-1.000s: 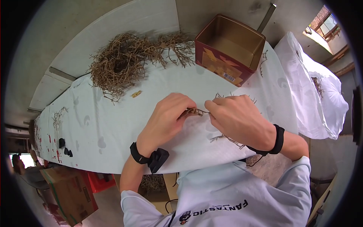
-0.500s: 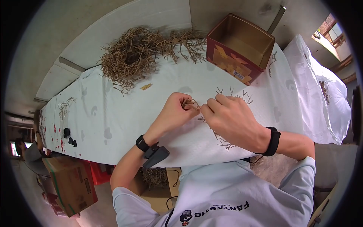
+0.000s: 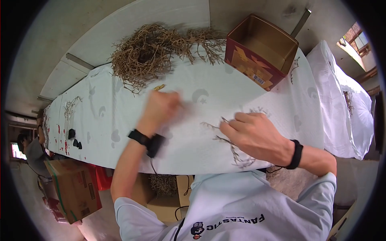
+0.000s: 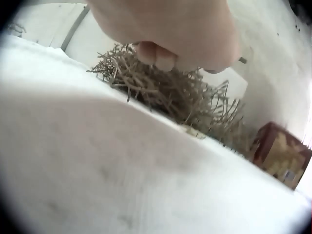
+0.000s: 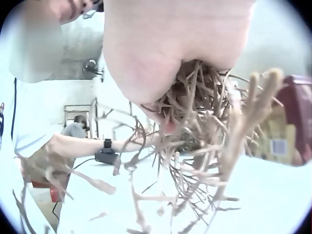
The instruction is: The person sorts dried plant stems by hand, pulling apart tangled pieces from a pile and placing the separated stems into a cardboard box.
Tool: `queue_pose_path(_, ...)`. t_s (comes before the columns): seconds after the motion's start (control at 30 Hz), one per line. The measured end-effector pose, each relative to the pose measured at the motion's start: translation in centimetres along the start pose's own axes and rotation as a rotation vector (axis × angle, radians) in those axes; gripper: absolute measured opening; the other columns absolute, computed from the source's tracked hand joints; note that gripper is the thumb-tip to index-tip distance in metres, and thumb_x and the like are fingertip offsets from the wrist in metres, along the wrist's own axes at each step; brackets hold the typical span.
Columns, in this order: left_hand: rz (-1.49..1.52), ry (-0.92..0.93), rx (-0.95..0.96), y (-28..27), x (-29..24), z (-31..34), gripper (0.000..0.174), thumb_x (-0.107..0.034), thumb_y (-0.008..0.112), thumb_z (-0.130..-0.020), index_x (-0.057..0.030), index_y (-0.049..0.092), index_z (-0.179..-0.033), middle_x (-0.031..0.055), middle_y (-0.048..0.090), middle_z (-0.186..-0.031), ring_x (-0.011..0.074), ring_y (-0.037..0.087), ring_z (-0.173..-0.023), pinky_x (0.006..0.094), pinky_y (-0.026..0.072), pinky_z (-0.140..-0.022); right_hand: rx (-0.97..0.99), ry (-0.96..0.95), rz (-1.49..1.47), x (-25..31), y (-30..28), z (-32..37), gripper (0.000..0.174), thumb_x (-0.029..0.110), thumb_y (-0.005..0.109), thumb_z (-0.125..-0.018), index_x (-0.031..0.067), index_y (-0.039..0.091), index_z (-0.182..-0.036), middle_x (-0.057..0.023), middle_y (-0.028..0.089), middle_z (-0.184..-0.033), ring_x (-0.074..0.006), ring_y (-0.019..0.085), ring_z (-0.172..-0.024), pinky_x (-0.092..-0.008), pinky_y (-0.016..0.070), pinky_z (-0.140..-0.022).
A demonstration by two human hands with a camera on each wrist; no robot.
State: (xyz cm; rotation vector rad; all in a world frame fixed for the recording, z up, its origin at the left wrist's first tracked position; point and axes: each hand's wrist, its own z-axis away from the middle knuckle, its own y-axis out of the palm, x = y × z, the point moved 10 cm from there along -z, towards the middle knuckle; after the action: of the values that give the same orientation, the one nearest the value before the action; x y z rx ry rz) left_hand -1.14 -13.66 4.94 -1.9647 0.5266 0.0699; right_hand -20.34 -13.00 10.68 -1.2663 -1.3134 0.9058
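My right hand (image 3: 257,132) grips a bunch of thin, dry, branching twigs (image 5: 200,141). Their forked ends stick out on both sides of the fist, low over the white cloth (image 3: 193,148). To the left, my left hand (image 3: 161,106) is blurred, its fingers curled in the left wrist view; I cannot tell whether something small is in them. Beyond that hand lies a large tangled heap of brown twigs (image 3: 138,70), with a small yellowish scrap (image 3: 159,87) in front of it.
A red and gold tin (image 3: 249,66), open at the top, stands at the back right. Beside the table's right end is a white bag (image 3: 337,120) with twigs inside. A cardboard box (image 3: 76,190) sits at lower left, and small black objects (image 3: 72,133) lie on the cloth's left part.
My hands were together over the twigs, the left one holding a small curled piece. The left hand has since moved away to the left, toward the heap; the right keeps its bunch.
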Motion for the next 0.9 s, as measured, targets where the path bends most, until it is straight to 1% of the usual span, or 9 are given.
queue_pose_path(0.07, 0.006, -0.377, -0.182, -4.4, 8.3, 3.4, 0.032, -0.012, 0.059, -0.095, -0.0029, 0.054, -0.064, 0.0143, 0.048, -0.053, 0.0232, 0.047, -0.044, 0.0341, 0.0346, -0.046, 0.030, -0.007, -0.023, -1.3, -0.3, 0.8, 0.018, 0.008, 0.063, -0.082, -0.0014, 0.060, -0.097, -0.0075, 0.060, -0.075, -0.0225, 0.060, -0.072, -0.0325, 0.0505, -0.058)
queue_pose_path(0.13, 0.151, -0.582, -0.183, -5.9, 11.0, 5.1, 0.036, -0.016, 0.059, -0.099, -0.0016, 0.052, -0.066, 0.0050, 0.044, -0.053, 0.0092, 0.036, -0.048, 0.0292, 0.0282, -0.048, 0.091, 0.306, -0.365, -6.0, 0.5, 2.2, 0.017, 0.008, 0.061, -0.090, -0.0018, 0.060, -0.103, -0.0074, 0.064, -0.083, -0.0193, 0.062, -0.078, -0.0292, 0.0504, -0.062)
queue_pose_path(0.17, 0.159, -0.576, -0.181, -5.8, 9.9, 4.7, 0.036, -0.016, 0.059, -0.099, -0.0016, 0.052, -0.066, 0.0050, 0.044, -0.053, 0.0092, 0.036, -0.048, 0.0292, 0.0282, -0.048, 0.121, 0.457, -0.536, -7.7, 1.3, 2.9, 0.016, 0.008, 0.059, -0.094, -0.0020, 0.061, -0.107, -0.0073, 0.066, -0.088, -0.0178, 0.063, -0.080, -0.0275, 0.0503, -0.064)
queue_pose_path(0.27, 0.589, -0.598, -0.186, -3.0, 6.4, 2.6, 0.042, -0.020, 0.062, -0.099, -0.0015, 0.046, -0.065, -0.0044, 0.042, -0.058, 0.0035, 0.032, -0.057, 0.0254, 0.0254, -0.050, -0.025, 0.488, -0.889, -10.5, 2.8, 1.5, 0.017, 0.009, 0.057, -0.098, -0.0016, 0.061, -0.111, -0.0061, 0.067, -0.099, -0.0141, 0.063, -0.088, -0.0255, 0.0505, -0.072)
queue_pose_path(0.4, 1.003, -0.508, -0.137, 0.8, 0.7, -2.0, 0.041, -0.009, 0.070, -0.092, -0.0026, 0.041, -0.064, -0.0029, 0.061, -0.081, 0.0011, 0.032, -0.059, 0.0224, 0.0246, -0.052, -0.172, 0.421, -1.219, -10.8, 4.3, 0.4, 0.018, 0.007, 0.057, -0.099, -0.0012, 0.060, -0.115, -0.0039, 0.064, -0.109, -0.0106, 0.061, -0.097, -0.0253, 0.0505, -0.082)
queue_pose_path(0.47, 1.044, -0.374, -0.136, 0.8, -3.0, -4.8, 0.050, 0.000, 0.073, -0.085, -0.0080, 0.028, -0.065, 0.0091, 0.068, -0.096, 0.0059, 0.055, -0.070, 0.0204, 0.0429, -0.063, -0.205, 0.377, -1.287, -10.7, 4.3, 0.1, 0.019, 0.006, 0.058, -0.099, -0.0011, 0.060, -0.116, -0.0031, 0.063, -0.112, -0.0098, 0.060, -0.099, -0.0257, 0.0505, -0.085)
queue_pose_path(0.6, 0.977, -0.371, 0.159, 3.7, -5.1, -6.1, 0.054, 0.004, 0.076, -0.080, -0.0089, 0.026, -0.064, 0.0123, 0.069, -0.101, 0.0088, 0.061, -0.076, 0.0204, 0.0471, -0.065, -0.270, 0.358, -1.380, -11.1, 4.3, 0.3, 0.022, 0.002, 0.062, -0.095, -0.0013, 0.059, -0.117, -0.0055, 0.062, -0.116, -0.0122, 0.061, -0.105, -0.0270, 0.0508, -0.089)
queue_pose_path(0.73, 1.297, -0.522, 0.037, 5.6, -3.1, -4.6, 0.056, 0.001, 0.075, -0.084, -0.0096, 0.025, -0.061, 0.0126, 0.069, -0.096, 0.0111, 0.065, -0.077, 0.0226, 0.0519, -0.069, -0.261, 0.360, -1.335, -11.5, 4.7, 1.0, 0.025, 0.000, 0.065, -0.092, -0.0015, 0.059, -0.116, -0.0068, 0.061, -0.117, -0.0126, 0.061, -0.106, -0.0278, 0.0507, -0.091)
queue_pose_path(0.9, 1.351, -0.563, 0.079, 6.3, -2.9, -3.6, 0.055, 0.000, 0.073, -0.088, -0.0106, 0.025, -0.062, 0.0140, 0.069, -0.094, 0.0117, 0.065, -0.076, 0.0251, 0.0527, -0.069, -0.289, 0.361, -1.381, -11.9, 5.3, 1.0, 0.024, -0.001, 0.065, -0.091, -0.0016, 0.059, -0.114, -0.0070, 0.062, -0.114, -0.0127, 0.061, -0.106, -0.0290, 0.0504, -0.093)
